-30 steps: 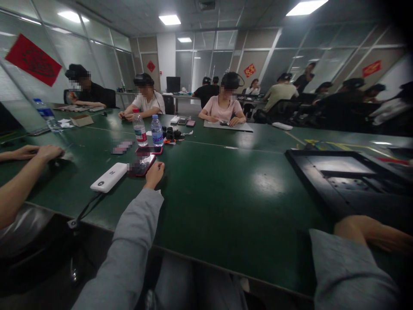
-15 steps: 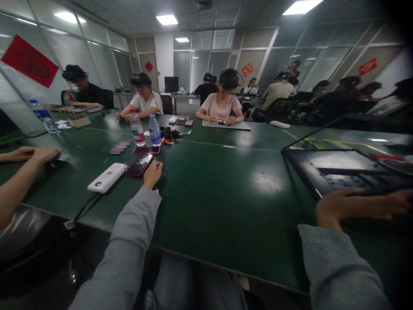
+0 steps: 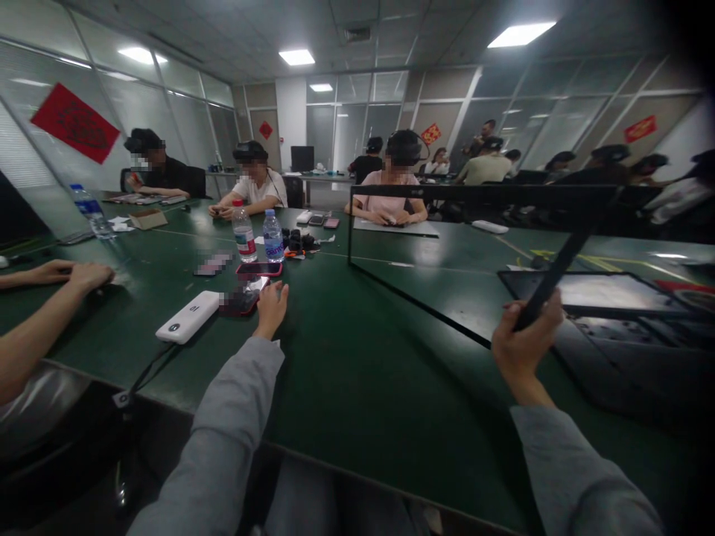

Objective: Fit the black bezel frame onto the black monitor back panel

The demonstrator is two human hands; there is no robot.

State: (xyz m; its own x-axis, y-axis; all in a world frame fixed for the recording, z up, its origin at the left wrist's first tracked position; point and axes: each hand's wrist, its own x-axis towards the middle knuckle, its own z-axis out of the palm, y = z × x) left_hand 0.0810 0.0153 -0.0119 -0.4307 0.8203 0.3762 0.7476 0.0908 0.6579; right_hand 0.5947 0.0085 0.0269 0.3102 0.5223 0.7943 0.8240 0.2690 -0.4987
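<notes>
My right hand [image 3: 528,346] is closed around one side of a thin black laptop screen bezel [image 3: 564,262]. It holds this empty rectangular frame tilted above the table, and a small logo shows on its upper bar. Behind and to the right of that hand lie dark laptop parts [image 3: 620,292] with a shiny panel, partly hidden by the hand and bezel. My left hand [image 3: 272,309] rests beside a red-edged phone [image 3: 246,298], its fingers loosely bent and apart with nothing in them. Whether it touches the phone I cannot tell.
A white power bank [image 3: 190,316] with a cable lies left of the phone. Two bottles [image 3: 244,234] and another phone [image 3: 260,269] stand or lie behind it. A neighbour's hands [image 3: 89,275] rest at the left on the green table [image 3: 357,387]. Several people sit opposite.
My right hand has brought the bezel up and left from over the laptop parts, turning it upright. My left hand has stayed by the phone, its fingers loosening.
</notes>
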